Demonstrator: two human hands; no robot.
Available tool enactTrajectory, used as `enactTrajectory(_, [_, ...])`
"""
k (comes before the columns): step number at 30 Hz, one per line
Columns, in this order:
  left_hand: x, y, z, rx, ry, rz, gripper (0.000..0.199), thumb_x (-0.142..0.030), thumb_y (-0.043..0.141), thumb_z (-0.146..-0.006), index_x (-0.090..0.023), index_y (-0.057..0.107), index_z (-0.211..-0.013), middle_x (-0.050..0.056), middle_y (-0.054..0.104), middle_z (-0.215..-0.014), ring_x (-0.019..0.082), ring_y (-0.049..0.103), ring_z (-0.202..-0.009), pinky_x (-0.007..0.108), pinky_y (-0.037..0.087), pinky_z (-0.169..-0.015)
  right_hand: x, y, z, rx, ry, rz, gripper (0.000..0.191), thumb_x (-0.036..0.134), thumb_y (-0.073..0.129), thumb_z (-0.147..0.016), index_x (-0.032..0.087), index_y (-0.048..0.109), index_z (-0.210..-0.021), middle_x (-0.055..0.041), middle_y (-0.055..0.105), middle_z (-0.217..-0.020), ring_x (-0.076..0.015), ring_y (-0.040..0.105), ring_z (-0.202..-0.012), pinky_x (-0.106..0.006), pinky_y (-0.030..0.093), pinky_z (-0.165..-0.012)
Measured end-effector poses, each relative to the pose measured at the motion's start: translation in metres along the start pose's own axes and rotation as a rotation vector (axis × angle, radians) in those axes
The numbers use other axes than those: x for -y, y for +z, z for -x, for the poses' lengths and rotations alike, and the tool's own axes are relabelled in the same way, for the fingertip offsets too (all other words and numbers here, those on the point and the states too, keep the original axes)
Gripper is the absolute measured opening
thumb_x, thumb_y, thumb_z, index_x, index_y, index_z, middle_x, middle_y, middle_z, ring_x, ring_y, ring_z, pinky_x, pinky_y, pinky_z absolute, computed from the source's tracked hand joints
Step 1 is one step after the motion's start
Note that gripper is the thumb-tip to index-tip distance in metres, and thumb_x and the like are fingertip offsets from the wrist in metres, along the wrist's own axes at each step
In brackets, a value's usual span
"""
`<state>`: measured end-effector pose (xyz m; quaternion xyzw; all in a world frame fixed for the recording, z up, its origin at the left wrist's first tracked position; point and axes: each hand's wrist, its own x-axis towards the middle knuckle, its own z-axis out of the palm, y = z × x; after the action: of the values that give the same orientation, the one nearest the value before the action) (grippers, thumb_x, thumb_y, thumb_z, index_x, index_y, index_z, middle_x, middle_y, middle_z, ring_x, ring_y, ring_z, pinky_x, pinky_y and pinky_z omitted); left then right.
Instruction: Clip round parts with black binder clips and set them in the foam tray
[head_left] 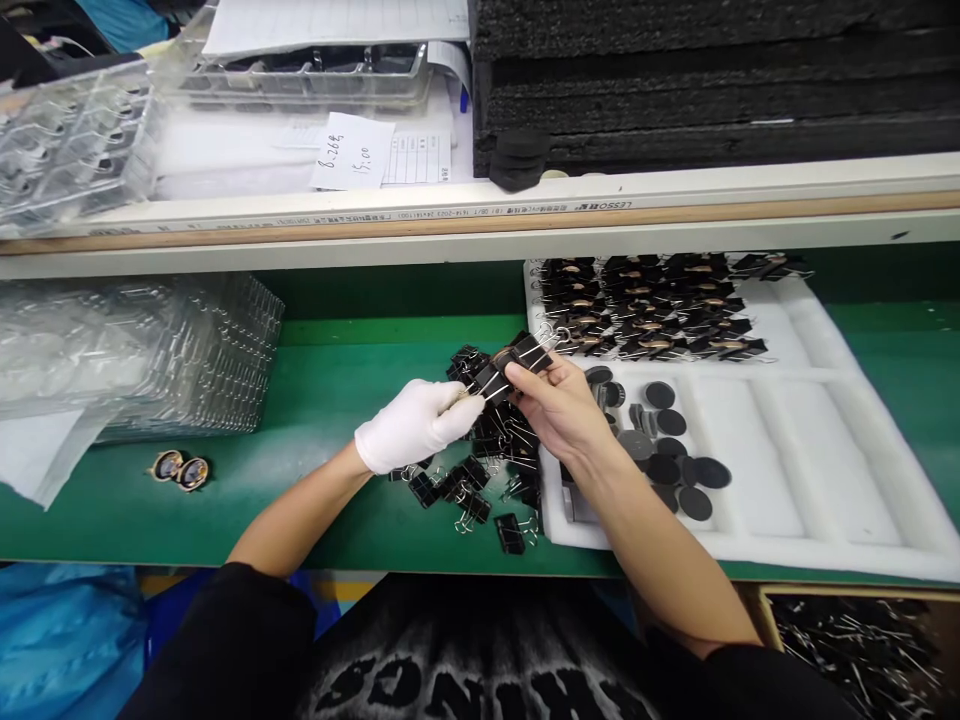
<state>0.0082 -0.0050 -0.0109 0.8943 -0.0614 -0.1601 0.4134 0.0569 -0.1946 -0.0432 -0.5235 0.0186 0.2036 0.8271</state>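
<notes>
My left hand (412, 426), in a white glove, pinches the wire handles at one end of a pair of black binder clips (534, 353). My bare right hand (562, 412) grips the other side, its thumb pressed on the dark piece between the clips. What the clips clamp is mostly hidden by them and my fingers. Beneath both hands lies a pile of loose black binder clips (466, 480) on the green table. One single binder clip (511, 534) lies nearer the front edge.
On the right, a white foam tray (840, 440) carries rows of clipped parts (651, 305) and loose black discs (664, 468). Stacked clear plastic trays (217, 350) stand left, behind two gold-rimmed round parts (180, 470). A shelf edge (420, 240) crosses overhead. A box of clips (862, 640) sits lower right.
</notes>
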Motion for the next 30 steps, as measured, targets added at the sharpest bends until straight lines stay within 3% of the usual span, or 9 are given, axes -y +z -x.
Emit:
enactTrajectory(5, [0.002,-0.004,-0.001,0.004,0.024,0.037,0.034,-0.045,0.049,-0.096,-0.020,0.057,-0.073,-0.003,0.056,-0.062,0.012,0.048,-0.057,0.028,0.036,-0.058,-0.004,0.000,-0.001,0.012,0.020,-0.013,0.047,0.045,0.096,-0.061,0.025,0.067,-0.092,-0.0032,0.074,-0.101,-0.0209,0.069,-0.094,-0.040,0.059,-0.089])
enactTrajectory(7, [0.002,-0.005,-0.003,0.061,0.016,0.213,0.042,-0.055,0.043,-0.099,-0.020,0.060,-0.083,0.001,0.064,-0.072,0.013,0.056,-0.061,0.028,0.040,-0.060,-0.005,0.000,-0.002,0.049,-0.019,-0.018,0.048,0.045,0.097,-0.061,0.026,0.067,-0.094,-0.0031,0.074,-0.102,-0.0218,0.070,-0.097,-0.042,0.058,-0.094])
enactTrajectory(10, [0.001,-0.004,-0.004,0.270,-0.124,0.618,0.070,-0.074,0.024,-0.098,-0.016,0.062,-0.093,0.007,0.065,-0.069,0.016,0.058,-0.057,0.029,0.039,-0.053,-0.003,-0.002,0.000,0.155,-0.173,0.064,0.042,0.040,0.095,-0.066,0.026,0.069,-0.095,-0.0019,0.074,-0.098,-0.0221,0.071,-0.099,-0.043,0.057,-0.099])
enactTrajectory(13, [-0.001,-0.002,-0.003,0.306,-0.190,0.767,0.065,-0.074,0.035,-0.097,-0.015,0.063,-0.093,0.000,0.054,-0.058,0.013,0.046,-0.049,0.028,0.036,-0.051,0.013,-0.014,0.005,0.329,-0.324,0.328,0.041,0.032,0.089,-0.075,0.027,0.072,-0.112,-0.0052,0.072,-0.118,-0.0256,0.067,-0.115,-0.046,0.054,-0.106])
enactTrajectory(17, [-0.005,-0.005,0.005,-0.050,-0.004,0.352,0.040,-0.052,0.047,-0.101,-0.018,0.066,-0.102,0.003,0.067,-0.080,0.015,0.059,-0.069,0.029,0.048,-0.066,0.043,-0.046,0.018,0.444,-0.214,0.465,0.059,0.028,0.075,-0.090,0.032,0.055,-0.146,-0.0062,0.058,-0.149,-0.0259,0.057,-0.136,-0.049,0.046,-0.119])
enactTrajectory(20, [-0.007,-0.003,0.012,-0.179,0.132,0.020,0.031,-0.042,0.046,-0.102,-0.022,0.067,-0.113,0.003,0.074,-0.103,0.019,0.067,-0.090,0.031,0.052,-0.080,0.049,-0.061,0.031,0.374,-0.013,0.287,0.043,0.042,0.058,-0.102,0.027,0.057,-0.142,-0.0100,0.062,-0.145,-0.0256,0.065,-0.125,-0.047,0.058,-0.103])
enactTrajectory(22, [-0.010,0.004,0.014,-0.192,0.214,-0.086,0.030,-0.040,0.045,-0.103,-0.022,0.067,-0.114,0.003,0.075,-0.107,0.019,0.068,-0.093,0.032,0.053,-0.086,0.045,-0.058,0.042,0.379,0.053,0.352,0.042,0.047,0.060,-0.100,0.024,0.062,-0.136,-0.0113,0.065,-0.139,-0.0254,0.068,-0.119,-0.043,0.061,-0.094])
enactTrajectory(27, [-0.009,0.023,0.017,-0.146,0.288,-0.149,0.042,-0.039,0.046,-0.103,-0.022,0.056,-0.139,0.005,0.073,-0.116,0.019,0.069,-0.100,0.033,0.056,-0.091,0.048,-0.053,0.060,0.369,-0.167,0.864,0.019,0.038,0.072,-0.091,0.020,0.075,-0.096,-0.0045,0.075,-0.097,-0.0206,0.069,-0.088,-0.037,0.056,-0.083])
enactTrajectory(30, [0.014,0.014,0.019,-0.255,0.218,-0.165,0.050,-0.041,0.043,-0.102,-0.021,0.049,-0.147,0.008,0.071,-0.122,0.020,0.070,-0.103,0.036,0.056,-0.094,0.082,-0.098,0.053,0.270,-0.318,0.951,0.019,0.037,0.068,-0.093,0.020,0.073,-0.100,-0.0042,0.074,-0.099,-0.0200,0.067,-0.088,-0.036,0.054,-0.082])
